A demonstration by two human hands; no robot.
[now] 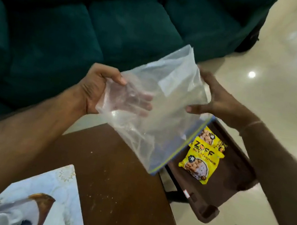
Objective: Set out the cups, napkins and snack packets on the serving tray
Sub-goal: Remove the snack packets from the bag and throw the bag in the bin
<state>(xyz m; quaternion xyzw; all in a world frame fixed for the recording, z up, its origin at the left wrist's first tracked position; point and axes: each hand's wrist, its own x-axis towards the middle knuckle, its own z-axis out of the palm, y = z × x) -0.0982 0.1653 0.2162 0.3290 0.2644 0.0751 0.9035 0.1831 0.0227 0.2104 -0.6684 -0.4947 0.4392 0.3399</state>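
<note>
Head view: at the near left corner of the tabletop (120,186) a white cup (0,220) and a patterned cloth (61,196) are seen. Beyond the tabletop's right edge a brown serving tray (230,186) is placed, and two yellow snack packets (199,164) are lying on it. Above them a clear zip bag (163,115) is held in the air: the left hand (95,91) is closed on its left side, the right hand (215,102) on its far right edge. Behind, a green sofa (80,21) is seen.

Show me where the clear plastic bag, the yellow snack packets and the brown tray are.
clear plastic bag (157,102), head view, middle of the film.
yellow snack packets (199,161), head view, front packet's face.
brown tray (231,178), head view, bare floor.
</note>
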